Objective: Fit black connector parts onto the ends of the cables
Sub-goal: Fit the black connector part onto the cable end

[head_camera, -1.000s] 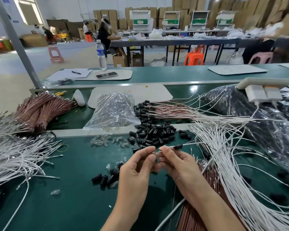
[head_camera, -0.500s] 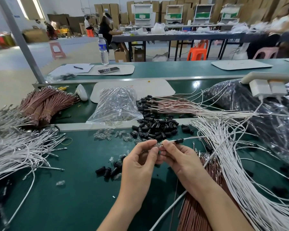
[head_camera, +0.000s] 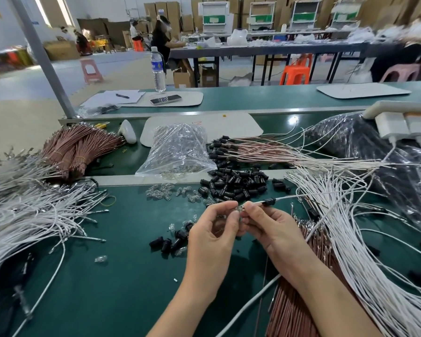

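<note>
My left hand (head_camera: 213,229) and my right hand (head_camera: 269,224) meet above the green bench. Between their fingertips sits a small clear part (head_camera: 240,209) at the end of a white cable (head_camera: 287,197). My left hand pinches the clear part; my right hand pinches the cable end just behind it. A black connector part (head_camera: 269,201) is threaded on that cable, a little to the right of my right fingertips. A heap of loose black connector parts (head_camera: 236,183) lies just beyond my hands, and a few more (head_camera: 167,242) lie left of my left hand.
White cables spread at the left (head_camera: 29,215) and right (head_camera: 345,215). Brown cable bundles lie at back left (head_camera: 78,147) and under my right forearm (head_camera: 299,300). A clear bag (head_camera: 178,152), scattered clear parts (head_camera: 170,193), finished cables (head_camera: 253,148) and a black bag (head_camera: 374,152) lie behind.
The camera has tilted down slightly, so the scene sits higher in view. Both hands stay pinched together at the cable end; the black part remains on the cable just right of my fingers.
</note>
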A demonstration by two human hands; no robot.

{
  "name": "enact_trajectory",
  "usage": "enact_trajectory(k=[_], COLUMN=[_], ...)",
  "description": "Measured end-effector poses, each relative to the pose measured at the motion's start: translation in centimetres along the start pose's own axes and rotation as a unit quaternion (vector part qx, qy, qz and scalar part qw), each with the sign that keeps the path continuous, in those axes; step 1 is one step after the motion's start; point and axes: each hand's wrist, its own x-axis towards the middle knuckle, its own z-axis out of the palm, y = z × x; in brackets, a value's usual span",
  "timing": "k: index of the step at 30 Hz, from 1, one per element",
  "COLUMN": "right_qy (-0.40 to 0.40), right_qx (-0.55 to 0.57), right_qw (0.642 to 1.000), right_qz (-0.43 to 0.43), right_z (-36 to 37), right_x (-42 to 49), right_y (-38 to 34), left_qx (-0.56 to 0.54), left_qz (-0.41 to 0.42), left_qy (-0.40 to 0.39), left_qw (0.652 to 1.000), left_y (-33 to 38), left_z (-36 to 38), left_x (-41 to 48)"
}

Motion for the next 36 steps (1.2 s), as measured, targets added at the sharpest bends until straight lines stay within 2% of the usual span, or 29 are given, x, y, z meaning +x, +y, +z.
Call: enact_trajectory(k=[9,21,30,36], right_qy=[0.003,-0.033,-0.041,-0.037], right_qx=[-0.013,-0.022,-0.02,-0.022], right_qw=[1.0,0.999,0.999,0.999], right_qz=[-0.016,-0.032,-0.006,0.016], right_z=[-0.1,0.1,0.4,0.5], right_x=[0.0,-0.1,-0.5,-0.4], right_y=[0.3,0.5,-0.1,-0.2], left_qx=[0.05,0.076,0.239,0.275], left_qz=[0.026,0.056,0.165,0.189], left_qy=[-0.014,-0.015,-0.039,-0.04], left_qw=[0.998,0.995,0.956,0.942], left_y=[-0.1,-0.5,-1.3,-1.1], left_z=[-0.6,-0.7,-1.5,-1.8], left_x=[0.0,0.2,0.6,0.6])
